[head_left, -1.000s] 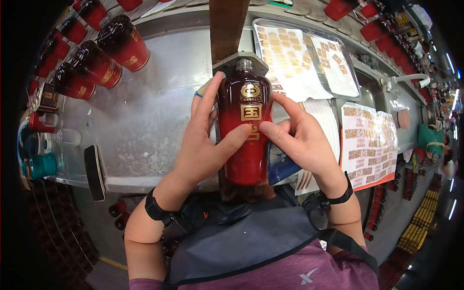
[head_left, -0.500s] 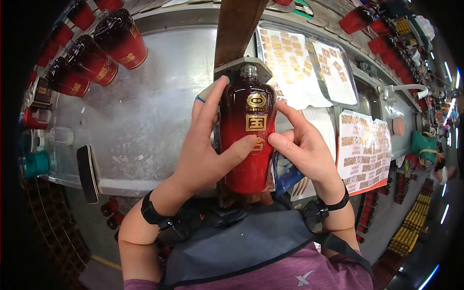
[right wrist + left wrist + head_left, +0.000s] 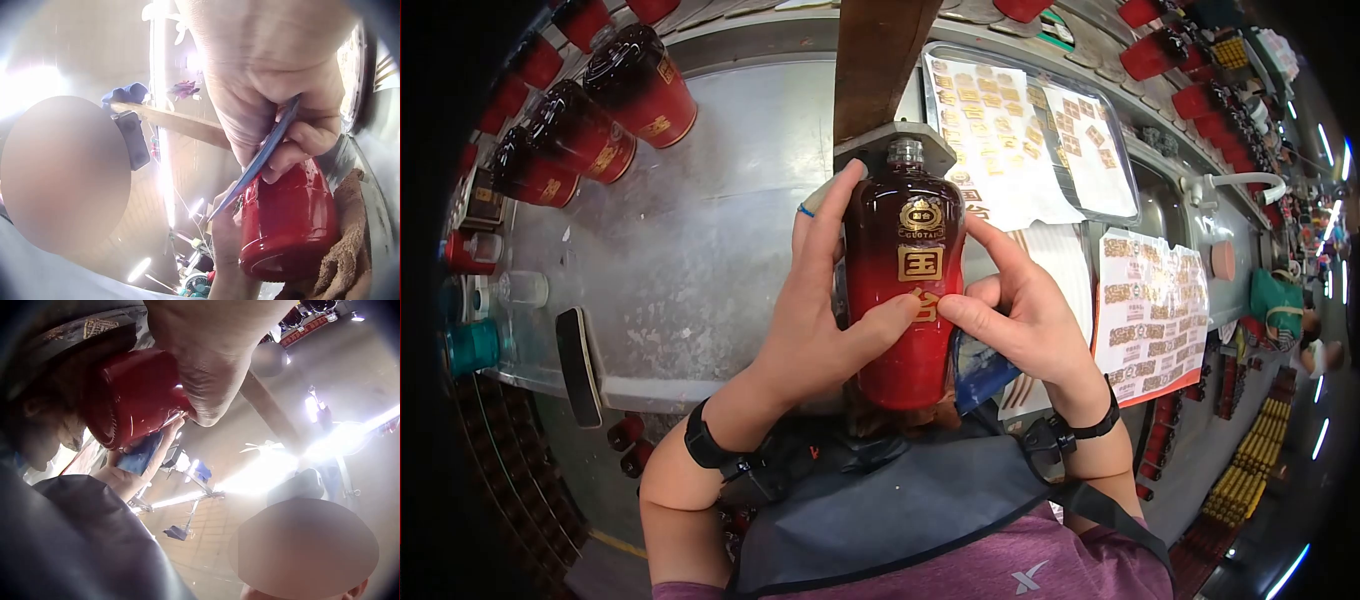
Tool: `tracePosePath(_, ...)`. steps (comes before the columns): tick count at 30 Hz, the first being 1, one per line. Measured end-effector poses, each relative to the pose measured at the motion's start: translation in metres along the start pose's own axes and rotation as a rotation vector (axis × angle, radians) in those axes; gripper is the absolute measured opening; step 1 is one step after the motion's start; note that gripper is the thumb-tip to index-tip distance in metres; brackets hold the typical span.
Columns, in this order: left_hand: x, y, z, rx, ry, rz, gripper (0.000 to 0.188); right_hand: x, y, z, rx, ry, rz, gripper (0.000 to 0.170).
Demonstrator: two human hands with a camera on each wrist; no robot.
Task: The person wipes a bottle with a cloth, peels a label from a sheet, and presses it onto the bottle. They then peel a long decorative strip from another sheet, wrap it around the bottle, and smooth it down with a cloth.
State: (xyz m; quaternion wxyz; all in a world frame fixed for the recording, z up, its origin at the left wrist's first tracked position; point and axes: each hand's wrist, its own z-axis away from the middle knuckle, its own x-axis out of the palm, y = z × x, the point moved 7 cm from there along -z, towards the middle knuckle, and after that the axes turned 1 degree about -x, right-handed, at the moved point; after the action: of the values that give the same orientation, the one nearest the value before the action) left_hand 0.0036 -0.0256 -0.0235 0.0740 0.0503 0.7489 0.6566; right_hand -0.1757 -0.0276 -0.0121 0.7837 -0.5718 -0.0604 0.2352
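Observation:
A glass bottle (image 3: 903, 360), dark at the shoulder and red below, lies on its back with its neck towards a metal bracket (image 3: 940, 147). Gold emblems run down its front. My left hand (image 3: 805, 310) holds it along the left side, thumb pressed on the lowest gold character (image 3: 923, 306). From the right, my right hand (image 3: 1030, 310) rests its forefinger near the shoulder and its thumb beside that same character. A thin, flat blue piece (image 3: 265, 150) is gripped between the right palm and curled fingers. Brown cloth (image 3: 350, 234) lies under the bottle's base.
Several finished red bottles (image 3: 640, 90) stand at the upper left. A tray (image 3: 1133, 190) with gold label pieces on white paper sits beyond the right hand, near a printed label sheet (image 3: 1155, 310). A wooden beam (image 3: 880, 60) rises behind the bracket. A black-topped block (image 3: 578, 367) lies at the left edge.
The head view has shifted slightly. Both thumbs stay at the lowest gold character, with more of it showing now beside the left thumb. The bottle stays against the bracket.

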Motion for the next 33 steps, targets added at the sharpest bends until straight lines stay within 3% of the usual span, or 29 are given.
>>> tracePosePath(5, 0.005, 0.0, -0.003, -0.085, 0.029, 0.044, 0.099, 0.0, 0.0, 0.0, 0.007, -0.002, 0.002, 0.081)
tracePosePath(11, 0.0, -0.001, -0.001, 0.013, -0.012, -0.048, 0.098, 0.0, 0.002, 0.001, 0.007, -0.006, 0.009, 0.08)
tracePosePath(13, -0.001, -0.009, 0.002, -0.083, -0.051, 0.202, 0.094, -0.001, 0.001, 0.0, -0.005, -0.001, -0.011, 0.08)
tracePosePath(22, -0.007, -0.011, 0.003, -0.068, -0.057, 0.252, 0.078, 0.001, -0.001, 0.0, 0.011, 0.024, -0.019, 0.082)
tracePosePath(26, -0.007, -0.019, 0.005, -0.098, -0.042, 0.286, 0.078, 0.002, 0.0, 0.0, 0.029, 0.035, -0.081, 0.082)
tracePosePath(33, -0.005, -0.018, 0.002, 0.012, -0.004, 0.15, 0.088, 0.003, 0.002, 0.0, 0.011, 0.04, -0.078, 0.08)
